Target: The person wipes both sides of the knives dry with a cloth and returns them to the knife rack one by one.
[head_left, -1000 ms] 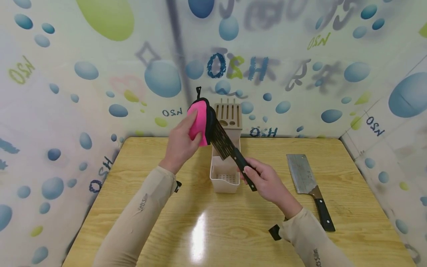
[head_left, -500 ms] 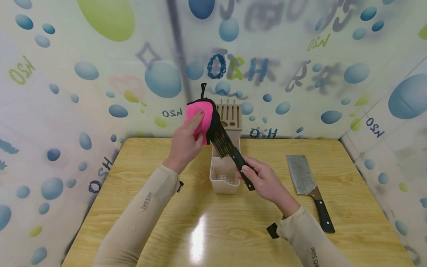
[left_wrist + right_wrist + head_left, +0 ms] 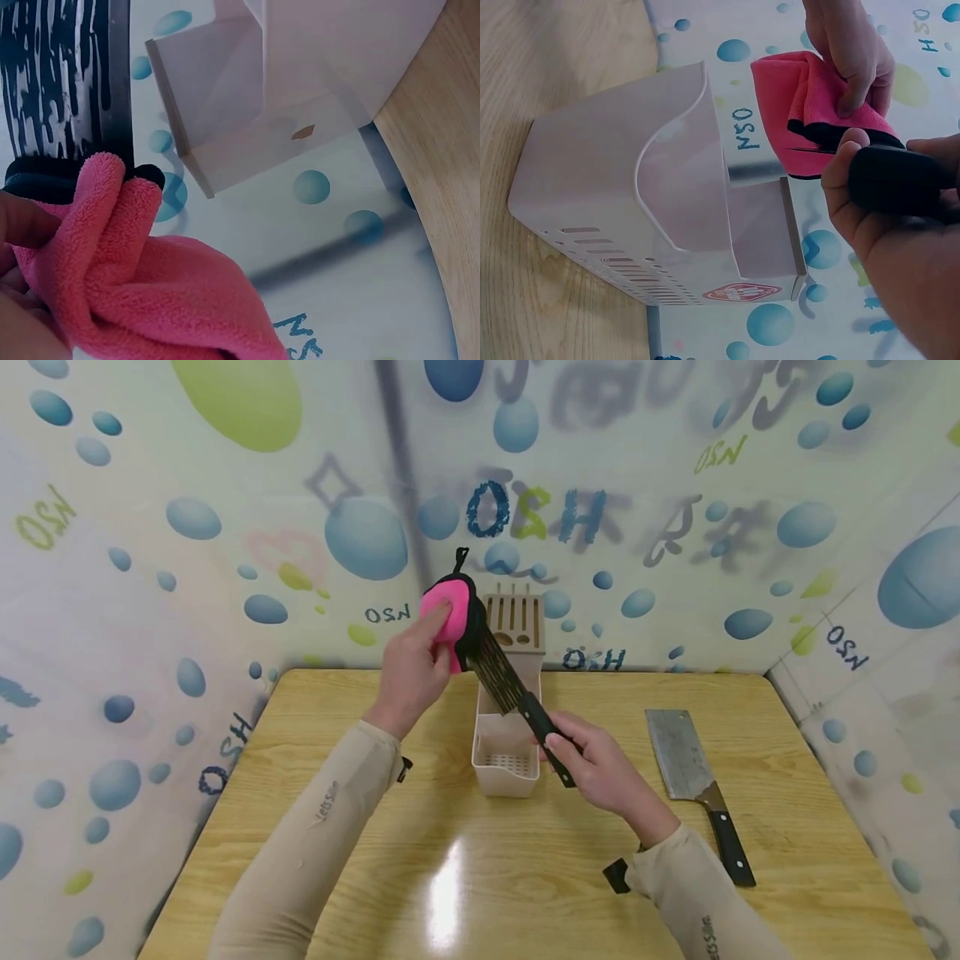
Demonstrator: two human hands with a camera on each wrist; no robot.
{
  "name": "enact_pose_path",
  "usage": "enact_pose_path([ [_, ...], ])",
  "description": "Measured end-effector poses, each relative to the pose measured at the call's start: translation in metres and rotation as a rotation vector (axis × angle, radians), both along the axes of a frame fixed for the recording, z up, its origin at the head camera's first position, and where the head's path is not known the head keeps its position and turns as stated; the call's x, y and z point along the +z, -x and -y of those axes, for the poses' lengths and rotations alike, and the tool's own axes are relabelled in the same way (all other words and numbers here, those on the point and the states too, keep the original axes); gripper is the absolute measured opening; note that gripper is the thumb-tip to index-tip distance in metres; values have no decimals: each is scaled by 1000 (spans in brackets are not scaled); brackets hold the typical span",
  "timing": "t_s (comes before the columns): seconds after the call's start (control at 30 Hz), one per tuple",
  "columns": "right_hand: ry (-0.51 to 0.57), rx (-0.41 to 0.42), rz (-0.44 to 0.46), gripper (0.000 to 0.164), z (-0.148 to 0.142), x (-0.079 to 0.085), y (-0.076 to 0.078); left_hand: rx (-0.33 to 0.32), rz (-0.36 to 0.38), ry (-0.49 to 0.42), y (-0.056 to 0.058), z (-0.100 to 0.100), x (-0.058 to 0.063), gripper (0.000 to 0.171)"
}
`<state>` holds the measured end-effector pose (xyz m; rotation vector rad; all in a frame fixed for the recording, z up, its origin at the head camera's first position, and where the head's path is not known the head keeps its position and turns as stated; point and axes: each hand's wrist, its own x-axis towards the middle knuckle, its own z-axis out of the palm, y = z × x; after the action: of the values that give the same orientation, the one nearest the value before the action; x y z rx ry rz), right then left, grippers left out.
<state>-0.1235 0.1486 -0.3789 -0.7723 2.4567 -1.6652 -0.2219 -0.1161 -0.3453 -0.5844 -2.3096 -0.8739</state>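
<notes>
Gripping pink cloth [image 3: 447, 610] slightly higher on knife [image 3: 531, 713]

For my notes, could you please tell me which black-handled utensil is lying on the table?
The broad grey cleaver, lying untouched; the dark, streaked utensil is held in the right hand.

The table [image 3: 570, 877] stands against the back wall [image 3: 337, 443]. On it, near its middle and towards the back, is the knife holder [image 3: 506, 781], with its slotted top behind its front bin. A cleaver [image 3: 678, 756] lies to the right of the holder, well apart, handle towards the person. In front of the holder, a knife [image 3: 498, 677] slants above the table: its handle is in the right hand [image 3: 596, 760], and its far end is in a folded cloth [image 3: 453, 610]. The left hand [image 3: 411, 677] is on the cloth, left of the holder.
</notes>
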Motion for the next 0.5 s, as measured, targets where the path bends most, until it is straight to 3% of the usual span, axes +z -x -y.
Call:
enact_pose_path([
  [0.23, -29, -27, -1, 31, 2, 0, 5, -5, -4, 46, -4, -4, -1, 48],
  [0.5, -5, -8, -4, 32, 4, 1, 5, 31, 11, -2, 2, -4, 1, 50],
])
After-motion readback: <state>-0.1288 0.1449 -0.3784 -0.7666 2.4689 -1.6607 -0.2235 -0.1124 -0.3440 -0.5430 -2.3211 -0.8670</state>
